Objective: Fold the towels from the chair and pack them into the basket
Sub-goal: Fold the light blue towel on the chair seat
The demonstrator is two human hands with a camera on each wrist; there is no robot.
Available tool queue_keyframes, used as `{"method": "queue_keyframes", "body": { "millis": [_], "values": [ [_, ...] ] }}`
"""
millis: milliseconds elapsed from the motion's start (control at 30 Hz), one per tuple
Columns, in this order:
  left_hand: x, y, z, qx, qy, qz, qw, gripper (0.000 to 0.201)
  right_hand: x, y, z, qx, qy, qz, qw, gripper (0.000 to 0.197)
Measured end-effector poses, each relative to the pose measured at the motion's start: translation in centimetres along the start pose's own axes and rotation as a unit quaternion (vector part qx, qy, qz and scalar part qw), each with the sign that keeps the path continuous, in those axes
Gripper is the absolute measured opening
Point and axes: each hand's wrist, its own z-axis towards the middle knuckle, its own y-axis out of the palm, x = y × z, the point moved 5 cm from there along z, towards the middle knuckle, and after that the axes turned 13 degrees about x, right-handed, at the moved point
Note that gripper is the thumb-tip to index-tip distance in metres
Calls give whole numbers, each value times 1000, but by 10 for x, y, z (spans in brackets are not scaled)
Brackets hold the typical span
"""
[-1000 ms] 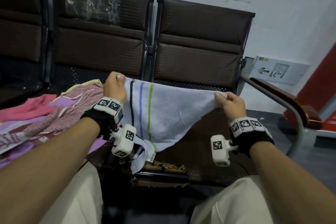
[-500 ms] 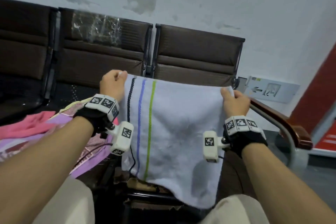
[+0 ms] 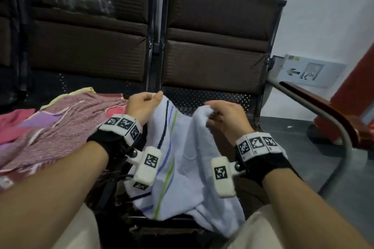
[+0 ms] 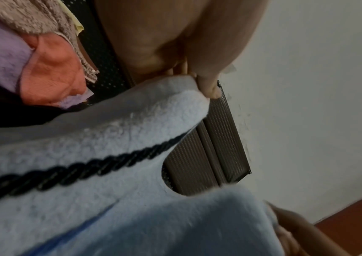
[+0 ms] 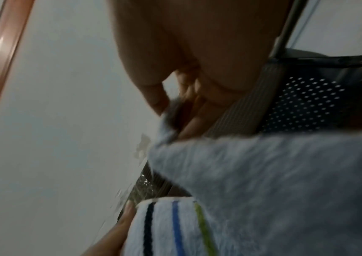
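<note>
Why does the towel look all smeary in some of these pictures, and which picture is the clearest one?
Head view is clearest: the white towel shows crisp stripes between the left hand and right hand, though the chair backs lean from the wide lens. Left wrist view: its near blue stripe smears. Right wrist view: dim, streaky motion blur.

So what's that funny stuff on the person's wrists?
Each bare forearm wears a black wrist wrap topped by a white band of black-and-white square code markers. A white rounded block with another marker sticks out from each wrist on a small metal joint. No sleeves.
</note>
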Motion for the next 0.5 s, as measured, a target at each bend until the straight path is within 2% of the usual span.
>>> {"method": "queue_keyframes", "body": {
  "millis": [100,167,200,233,267,300,333,367,433,500],
  "values": [
    [-6,4,0,-21,-33,-36,999,26,6,25,-8,-142,19,-2,990,21],
    [-9,7,-2,-37,-44,-40,998,25,15,29,-8,-171,-21,-100,980,22],
    [-11,9,-3,-49,-50,-38,997,25,19,28,-5,-162,-71,-189,966,19],
    [-12,10,-5,-64,-59,-36,996,22,20,26,-2,-141,-136,-289,937,14],
    [-13,12,-7,-79,-69,-36,994,19,20,25,1,-122,-203,-382,893,10],
    [-14,14,-9,-92,-77,-34,992,18,18,27,2,-112,-259,-440,853,8],
    [-14,14,-10,-101,-81,-28,991,20,15,30,3,-110,-296,-448,836,10],
    [-14,14,-11,-105,-81,-18,991,23,11,34,3,-112,-310,-420,845,12],
    [-12,14,-14,-115,-80,-5,990,26,4,39,4,-110,-302,-320,891,13],
    [-9,14,-18,-132,-78,-2,988,24,2,44,2,-114,-295,-270,910,15]
  ]
}}
